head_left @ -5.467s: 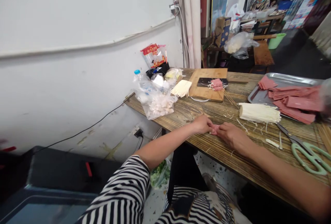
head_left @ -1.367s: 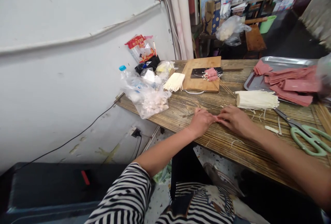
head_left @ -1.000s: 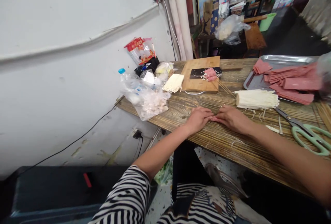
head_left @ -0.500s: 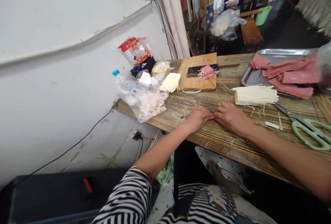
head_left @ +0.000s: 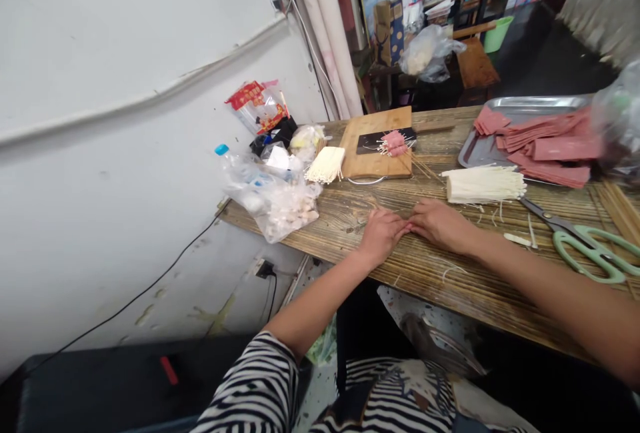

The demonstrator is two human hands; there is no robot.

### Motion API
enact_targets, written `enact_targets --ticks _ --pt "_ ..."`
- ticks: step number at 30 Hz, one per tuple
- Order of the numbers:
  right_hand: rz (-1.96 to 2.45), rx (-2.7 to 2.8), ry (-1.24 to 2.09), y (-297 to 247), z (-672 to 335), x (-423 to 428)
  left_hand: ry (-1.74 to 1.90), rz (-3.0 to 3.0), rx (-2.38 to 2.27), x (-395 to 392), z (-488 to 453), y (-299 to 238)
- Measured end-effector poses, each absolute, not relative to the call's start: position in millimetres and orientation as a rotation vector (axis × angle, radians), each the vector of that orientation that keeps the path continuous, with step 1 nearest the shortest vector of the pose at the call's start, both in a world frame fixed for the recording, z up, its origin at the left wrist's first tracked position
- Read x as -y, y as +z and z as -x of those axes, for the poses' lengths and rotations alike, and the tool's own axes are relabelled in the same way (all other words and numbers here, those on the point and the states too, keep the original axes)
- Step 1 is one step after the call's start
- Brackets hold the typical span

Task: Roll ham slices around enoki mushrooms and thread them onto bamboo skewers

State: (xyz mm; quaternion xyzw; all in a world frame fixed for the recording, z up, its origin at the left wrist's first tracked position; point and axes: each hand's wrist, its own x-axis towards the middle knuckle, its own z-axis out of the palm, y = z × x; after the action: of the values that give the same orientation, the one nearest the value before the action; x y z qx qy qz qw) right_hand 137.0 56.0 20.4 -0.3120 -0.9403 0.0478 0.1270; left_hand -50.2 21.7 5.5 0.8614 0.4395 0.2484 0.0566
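Observation:
My left hand (head_left: 383, 233) and my right hand (head_left: 440, 221) lie side by side on the wooden table (head_left: 450, 273). Their fingertips meet, and the fingers are curled down and pressed together over something small that they hide. Just beyond my right hand lies a bundle of white enoki mushrooms (head_left: 483, 185). Thin pink meat slices (head_left: 550, 146) are stacked on a metal tray (head_left: 480, 151) at the far right. A few finished pink rolls (head_left: 393, 143) rest on a wooden cutting board (head_left: 373, 163) at the back.
Green-handled scissors (head_left: 590, 251) lie right of my right arm, with bamboo skewers (head_left: 617, 209) beyond them. A second enoki bundle (head_left: 326, 165), plastic bags (head_left: 283, 203) and a water bottle (head_left: 235, 161) crowd the table's left end by the wall. A cable hangs below.
Earlier a pink roll showed between my fingers; now my hands cover it. Both hands have stayed together at the same spot on the table while my head shifted slightly.

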Motion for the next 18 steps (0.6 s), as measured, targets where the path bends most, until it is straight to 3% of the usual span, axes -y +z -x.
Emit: enact_targets --ticks 6,11,18 --pt "1.195 2.312 -0.119 44.1 -220.0 1.1 0.822 -2.53 -1.26 -23.1 49.9 6.5" --pt "1.909 1.99 -0.417 46.5 -315.9 92.2 0.912 -2.496 -1.163 -18.1 49.0 10.9" --pt "2.401 1.821 -0.208 29.6 -347.6 132.9 0.893 -2.532 -1.174 -17.8 49.3 12.3"
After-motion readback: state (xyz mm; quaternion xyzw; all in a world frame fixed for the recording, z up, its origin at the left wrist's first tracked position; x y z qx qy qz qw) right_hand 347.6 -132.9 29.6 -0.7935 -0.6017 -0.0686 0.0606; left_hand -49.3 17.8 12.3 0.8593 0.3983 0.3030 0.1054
